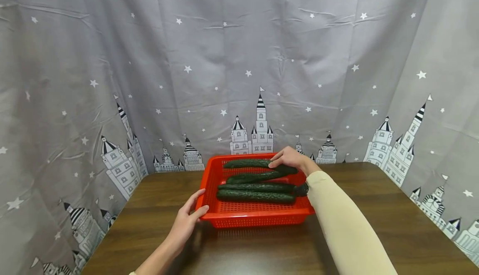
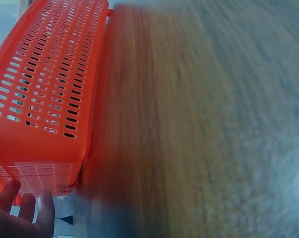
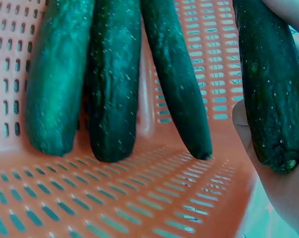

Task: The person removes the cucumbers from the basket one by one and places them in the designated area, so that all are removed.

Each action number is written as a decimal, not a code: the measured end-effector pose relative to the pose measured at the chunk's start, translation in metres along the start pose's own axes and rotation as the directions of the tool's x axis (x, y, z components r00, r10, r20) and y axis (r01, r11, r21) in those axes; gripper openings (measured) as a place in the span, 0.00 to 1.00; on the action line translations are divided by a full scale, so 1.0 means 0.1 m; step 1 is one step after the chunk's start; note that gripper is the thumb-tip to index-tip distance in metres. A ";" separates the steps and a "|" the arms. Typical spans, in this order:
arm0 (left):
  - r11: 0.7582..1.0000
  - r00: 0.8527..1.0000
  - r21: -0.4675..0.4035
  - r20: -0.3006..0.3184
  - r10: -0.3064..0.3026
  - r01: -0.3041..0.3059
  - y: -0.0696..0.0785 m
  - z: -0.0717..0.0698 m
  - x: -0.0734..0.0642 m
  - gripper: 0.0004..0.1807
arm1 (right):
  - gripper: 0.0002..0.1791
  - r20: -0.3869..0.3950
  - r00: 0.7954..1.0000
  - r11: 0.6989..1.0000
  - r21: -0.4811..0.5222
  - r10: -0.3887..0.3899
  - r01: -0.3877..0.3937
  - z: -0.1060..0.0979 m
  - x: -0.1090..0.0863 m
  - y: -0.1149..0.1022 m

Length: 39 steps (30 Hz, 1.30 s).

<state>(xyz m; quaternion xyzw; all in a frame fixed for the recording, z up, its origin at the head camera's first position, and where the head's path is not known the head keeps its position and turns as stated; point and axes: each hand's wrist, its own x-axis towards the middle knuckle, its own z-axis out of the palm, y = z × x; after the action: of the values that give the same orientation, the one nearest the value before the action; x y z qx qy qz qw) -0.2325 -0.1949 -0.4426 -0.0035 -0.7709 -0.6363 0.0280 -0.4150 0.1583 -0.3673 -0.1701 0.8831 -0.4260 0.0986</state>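
Note:
A red slotted plastic basket [image 1: 258, 214] sits on the table with dark green cucumbers in it. My left hand [image 1: 187, 214] holds its near left corner, the thumb on the rim; in the left wrist view the fingers [image 2: 45, 213] show beside the basket's end wall. Over the far side of the basket, my right hand [image 1: 291, 159] grips the farthest cucumber [image 1: 243, 164] near its right end. In the right wrist view that cucumber [image 3: 273, 89] lies against the palm. Three others lie apart from the hand: a slanted cucumber [image 1: 254, 177] and two side-by-side cucumbers [image 1: 256, 196] nearer the front.
The brown wooden table [image 1: 157, 208] extends to both sides of the basket. Behind it hangs a grey curtain [image 1: 224, 58] with printed stars and castles, close to the basket's far rim. A dark wrist device [image 1: 301, 189] sits by the right sleeve.

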 end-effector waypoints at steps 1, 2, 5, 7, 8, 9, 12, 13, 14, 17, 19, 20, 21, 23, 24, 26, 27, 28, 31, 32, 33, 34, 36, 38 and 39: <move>1.000 1.000 0.000 0.001 -0.002 0.002 0.00 0.00 0.00 0.29 | 0.22 0.001 1.000 1.000 -0.001 -0.003 0.003 -0.02 -0.01 0.00; 1.000 1.000 0.000 0.001 -0.003 0.003 0.00 0.00 0.00 0.29 | 0.21 0.004 1.000 1.000 -0.001 -0.005 0.005 -0.03 -0.01 0.00; 1.000 1.000 0.003 0.000 -0.008 0.008 -0.02 -0.01 0.00 0.29 | 0.21 0.009 1.000 1.000 0.005 -0.010 0.010 -0.09 -0.03 0.01; 1.000 1.000 0.007 0.000 -0.007 0.007 -0.02 -0.01 0.00 0.29 | 0.21 0.006 1.000 1.000 -0.011 -0.020 0.020 -0.13 -0.04 0.01; 1.000 1.000 0.008 0.001 -0.006 0.006 -0.02 -0.02 0.00 0.29 | 0.21 0.003 1.000 1.000 -0.013 -0.021 0.021 -0.15 -0.04 0.02; 1.000 1.000 0.009 0.001 -0.004 0.004 -0.01 -0.02 -0.01 0.29 | 0.21 0.000 1.000 1.000 -0.011 -0.020 0.020 -0.18 -0.05 0.03; 1.000 1.000 0.008 -0.001 -0.002 0.002 -0.01 -0.02 0.00 0.28 | 0.22 -0.011 1.000 1.000 -0.007 -0.017 0.017 -0.25 -0.06 0.05; 1.000 1.000 0.006 -0.002 -0.001 0.001 -0.01 -0.02 0.00 0.28 | 0.22 -0.017 1.000 1.000 0.000 -0.013 0.013 -0.27 -0.06 0.05; 1.000 1.000 0.005 -0.002 -0.001 0.001 -0.01 -0.02 0.00 0.28 | 0.22 -0.024 1.000 1.000 0.009 -0.007 0.007 -0.30 -0.07 0.05; 1.000 1.000 0.004 -0.001 0.001 -0.001 -0.02 -0.01 0.01 0.28 | 0.24 -0.036 0.999 1.000 0.026 0.005 -0.004 -0.37 -0.10 0.06; 1.000 1.000 0.004 0.000 0.003 -0.003 -0.02 0.00 0.01 0.28 | 0.25 -0.044 0.999 0.999 0.039 0.020 -0.018 -0.43 -0.12 0.07; 1.000 1.000 0.003 0.001 0.004 -0.004 -0.02 0.00 0.01 0.28 | 0.25 -0.042 0.999 0.999 0.044 0.025 -0.023 -0.45 -0.13 0.07; 1.000 1.000 0.003 0.000 0.005 -0.005 -0.02 0.00 0.00 0.29 | 0.25 -0.040 0.999 0.999 0.047 0.026 -0.024 -0.48 -0.14 0.08; 1.000 1.000 0.000 0.001 0.006 -0.006 -0.01 0.00 0.00 0.29 | 0.26 -0.043 0.999 0.998 0.052 0.033 -0.030 -0.53 -0.15 0.09; 1.000 1.000 0.001 0.002 0.008 -0.008 -0.01 0.00 0.00 0.29 | 0.26 -0.046 0.998 0.998 0.052 0.034 -0.031 -0.55 -0.16 0.10; 1.000 1.000 -0.001 0.004 0.008 -0.008 0.00 -0.01 -0.01 0.29 | 0.26 -0.050 0.998 0.999 0.034 0.030 -0.029 -0.60 -0.18 0.11; 1.000 1.000 0.002 0.006 0.009 -0.009 0.00 -0.01 -0.01 0.29 | 0.27 -0.053 0.998 0.999 0.023 0.029 -0.028 -0.63 -0.20 0.12; 1.000 1.000 0.000 0.008 0.009 -0.009 0.00 -0.01 0.00 0.29 | 0.27 -0.057 0.998 0.999 0.013 0.030 -0.030 -0.66 -0.21 0.13; 1.000 1.000 -0.005 0.009 0.007 -0.007 0.01 -0.01 0.00 0.29 | 0.28 -0.066 0.997 0.999 -0.012 0.035 -0.036 -0.73 -0.26 0.15; 1.000 1.000 -0.007 0.011 0.007 -0.007 0.01 -0.01 0.00 0.29 | 0.28 -0.070 0.997 0.999 -0.012 0.039 -0.039 -0.75 -0.28 0.16; 1.000 1.000 -0.007 0.011 0.006 -0.006 0.01 -0.01 0.00 0.29 | 0.29 -0.074 0.996 0.999 -0.013 0.040 -0.041 -0.77 -0.29 0.16; 1.000 1.000 -0.009 0.012 0.005 -0.005 0.01 -0.01 0.00 0.29 | 0.29 -0.081 0.996 0.999 -0.007 0.044 -0.044 -0.80 -0.31 0.17; 1.000 1.000 -0.008 0.012 0.004 -0.004 0.01 -0.01 0.00 0.29 | 0.29 -0.092 0.994 0.999 0.004 0.051 -0.051 -0.83 -0.34 0.19; 1.000 1.000 -0.005 0.011 0.003 -0.003 0.01 -0.01 0.00 0.29 | 0.30 -0.099 0.994 0.999 0.015 0.053 -0.051 -0.87 -0.37 0.20; 1.000 1.000 -0.005 0.010 0.002 -0.002 0.01 -0.01 0.00 0.29 | 0.30 -0.103 0.993 0.999 0.014 0.050 -0.049 -0.89 -0.39 0.21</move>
<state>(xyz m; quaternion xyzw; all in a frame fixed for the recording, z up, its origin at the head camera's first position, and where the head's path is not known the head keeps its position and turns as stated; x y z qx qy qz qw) -0.2324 -0.1958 -0.4417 -0.0074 -0.7694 -0.6382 0.0250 -0.4122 0.2494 -0.3279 -0.1251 0.8887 -0.4364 0.0643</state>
